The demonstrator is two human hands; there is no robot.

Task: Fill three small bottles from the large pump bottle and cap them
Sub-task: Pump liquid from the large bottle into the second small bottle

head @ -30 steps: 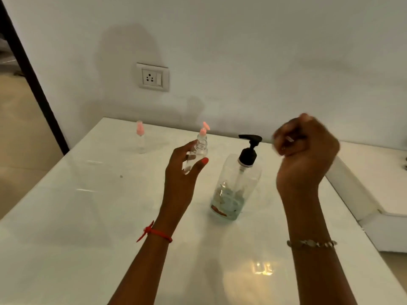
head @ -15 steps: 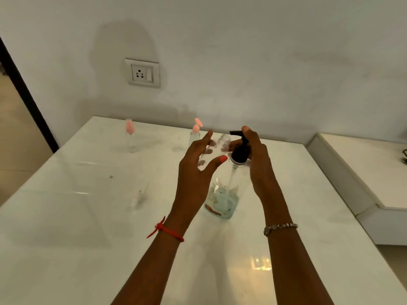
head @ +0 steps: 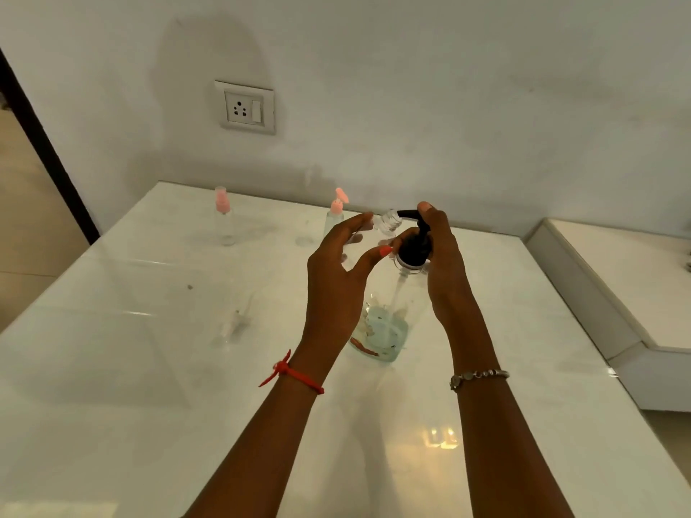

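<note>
Evidently to catch liquid, the left hand pinches in its grip a small clear uncapped bottle at the spout of the large clear black-pump bottle; the right hand, grip clamped on its pump head, looks set to press.

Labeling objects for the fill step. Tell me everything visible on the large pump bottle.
The large pump bottle stands upright on the white table: clear body, seemingly plastic, black pump head with spout pointing left, dip tube inside, shallow pale blue-green liquid at the bottom. The right hand wraps the pump collar, one finger atop the head. The left hand holds an uncapped small bottle at the spout.
</note>
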